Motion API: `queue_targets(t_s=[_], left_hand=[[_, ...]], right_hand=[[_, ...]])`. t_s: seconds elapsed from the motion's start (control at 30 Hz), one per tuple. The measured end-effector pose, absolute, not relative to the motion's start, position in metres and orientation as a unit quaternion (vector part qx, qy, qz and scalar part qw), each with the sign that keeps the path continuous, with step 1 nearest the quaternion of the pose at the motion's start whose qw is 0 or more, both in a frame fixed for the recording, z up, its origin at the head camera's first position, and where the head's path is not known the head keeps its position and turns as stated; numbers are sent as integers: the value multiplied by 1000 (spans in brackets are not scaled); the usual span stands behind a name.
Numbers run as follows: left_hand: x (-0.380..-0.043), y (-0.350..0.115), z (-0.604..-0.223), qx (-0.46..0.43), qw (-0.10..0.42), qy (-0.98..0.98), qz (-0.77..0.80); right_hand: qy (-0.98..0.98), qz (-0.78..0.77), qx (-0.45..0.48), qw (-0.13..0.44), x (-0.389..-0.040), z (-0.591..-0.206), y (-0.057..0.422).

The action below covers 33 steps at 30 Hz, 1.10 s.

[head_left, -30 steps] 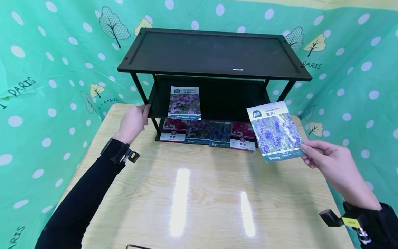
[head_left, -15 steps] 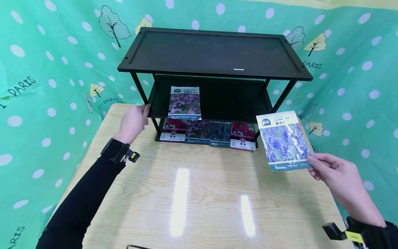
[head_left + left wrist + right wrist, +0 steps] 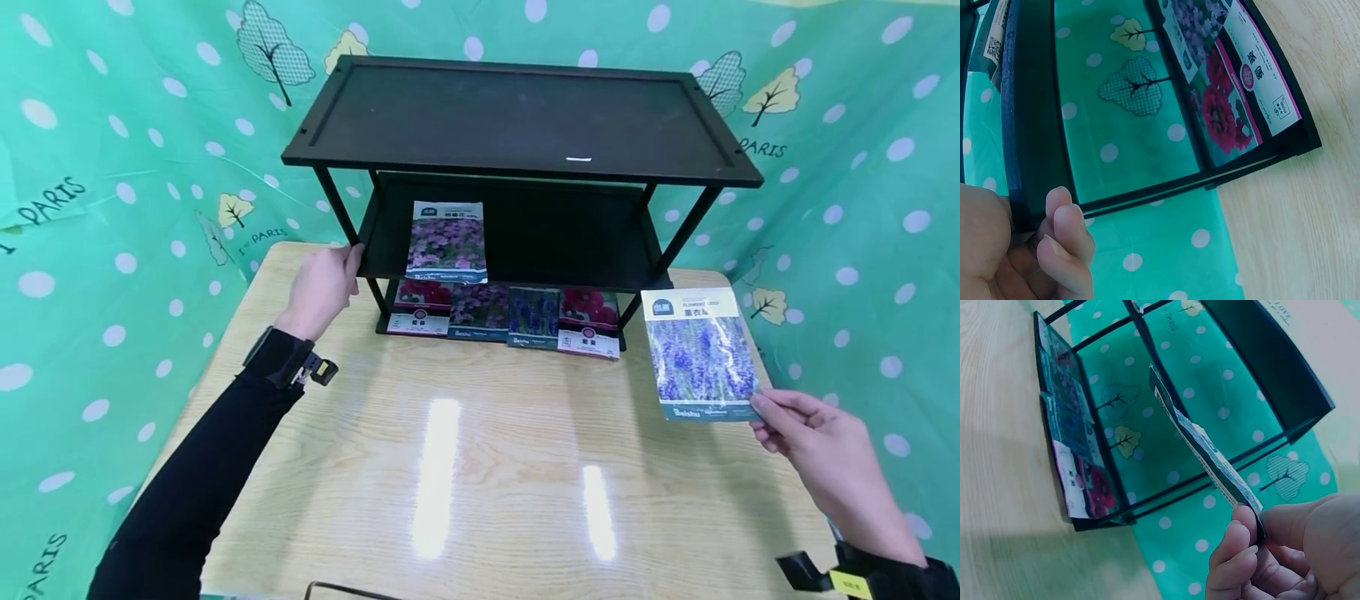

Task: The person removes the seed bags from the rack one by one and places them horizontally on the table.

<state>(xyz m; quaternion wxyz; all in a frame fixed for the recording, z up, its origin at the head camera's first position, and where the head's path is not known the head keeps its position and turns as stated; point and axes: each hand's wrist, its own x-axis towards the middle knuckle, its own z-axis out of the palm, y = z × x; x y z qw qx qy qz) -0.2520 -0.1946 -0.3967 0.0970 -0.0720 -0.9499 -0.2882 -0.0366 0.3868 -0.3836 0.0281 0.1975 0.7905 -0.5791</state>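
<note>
Your right hand (image 3: 817, 446) pinches a flat, glossy packet with blue-violet flowers, a white top band and a teal bottom band (image 3: 699, 358) by one lower corner, between thumb and curled fingers (image 3: 1232, 569). That corner hold probably leaves its picture uncovered and lets you steer it.

The packet reaches out ahead of those fingers, above the bench, near the shelf's right front post; whether it touches that post you cannot tell.

Opposite, your left hand (image 3: 318, 287) grips the left end of the middle tier of a black, rectangular three-tier shelf (image 3: 517, 112), seemingly to steady it.

Just inward of the left fingers, a white-topped purple-flower packet (image 3: 447, 242) lies on that middle tier, jutting slightly past its front edge. Below them, four printed flower packets (image 3: 478, 312) lie face up in a row on the lowest tier, likely so each stays readable.

Beneath both hands, a pale wood-grain bench (image 3: 510, 450) bears the shelf's weight.
</note>
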Motion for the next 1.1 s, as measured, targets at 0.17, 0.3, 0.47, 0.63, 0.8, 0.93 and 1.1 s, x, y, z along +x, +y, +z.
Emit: queue_targets(t_s=[0.17, 0.3, 0.47, 0.63, 0.8, 0.93, 1.1], left_hand=[[-251, -196, -398, -68, 97, -951, -287], [-251, -198, -399, -68, 100, -950, -287], [-251, -200, -399, -69, 100, -950, -289], [-252, -200, -397, -73, 109, -950, -284], [-250, -199, -396, -70, 96, -952, -282], [-250, -198, -395, -65, 90, -953, -283], [-252, -194, -395, -72, 91, -954, -278]], right_hand=[[775, -602, 191, 29, -37, -399, 390], [784, -587, 199, 34, -39, -414, 393], [795, -564, 215, 61, -39, -433, 399], [832, -490, 241, 94, -37, -454, 400], [850, -450, 249, 119, -34, -472, 403], [847, -441, 257, 146, -35, -486, 409], [833, -449, 286, 152, -36, -501, 410]])
